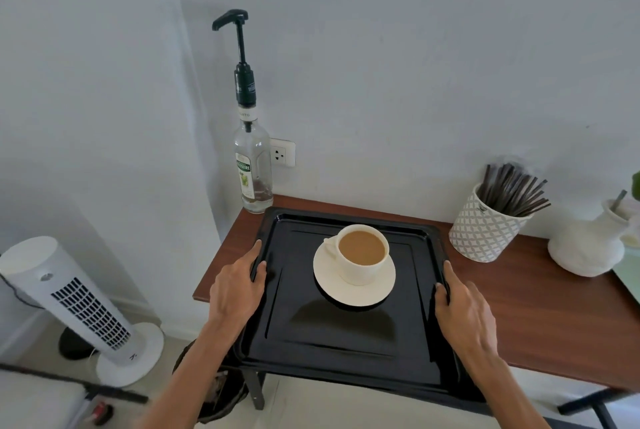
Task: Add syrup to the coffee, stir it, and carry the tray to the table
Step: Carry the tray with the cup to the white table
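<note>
On the wooden table (540, 293), left hand (235, 286) and right hand (464, 311) grip tray (346, 335) side rims, near edge overhanging.

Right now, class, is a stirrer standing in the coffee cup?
No, the coffee cup holds only coffee; the dark stirrers sit in the patterned holder to the right.

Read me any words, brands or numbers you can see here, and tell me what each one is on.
"TEISSEIRE", partly blurred: green label on the syrup bottle.
White neck band under the pump: letters too blurred to read.
Dark green pump collar: white print too small to read.
Base of the tower fan: a small mark, unreadable.
Patterned straw cup: small logo, unreadable.
</note>
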Motion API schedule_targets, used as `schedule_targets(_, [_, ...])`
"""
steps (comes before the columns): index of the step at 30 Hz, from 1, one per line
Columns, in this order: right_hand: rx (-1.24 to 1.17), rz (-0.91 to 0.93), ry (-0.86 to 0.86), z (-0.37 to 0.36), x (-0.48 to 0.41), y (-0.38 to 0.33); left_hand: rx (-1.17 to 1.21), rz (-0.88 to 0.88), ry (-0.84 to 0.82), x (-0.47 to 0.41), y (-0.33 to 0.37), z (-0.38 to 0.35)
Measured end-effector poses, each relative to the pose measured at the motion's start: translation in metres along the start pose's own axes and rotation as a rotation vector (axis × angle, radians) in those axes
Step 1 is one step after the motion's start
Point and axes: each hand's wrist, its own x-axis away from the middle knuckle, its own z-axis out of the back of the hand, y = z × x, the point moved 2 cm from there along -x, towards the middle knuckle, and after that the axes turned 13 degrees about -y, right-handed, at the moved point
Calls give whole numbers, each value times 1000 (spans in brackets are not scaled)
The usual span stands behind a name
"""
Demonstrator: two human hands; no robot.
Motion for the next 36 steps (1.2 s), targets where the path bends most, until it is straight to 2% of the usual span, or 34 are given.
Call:
schedule_targets(13, [17, 209, -84, 3, 21, -27, 64, 98, 169, 80, -36, 26])
schedule_targets(20, [27, 344, -137, -10, 33, -59, 19, 192, 245, 135, -52, 50])
schedule_targets(36, [39, 658, -255, -74, 75, -183, 2, 441, 472, 244, -133, 116])
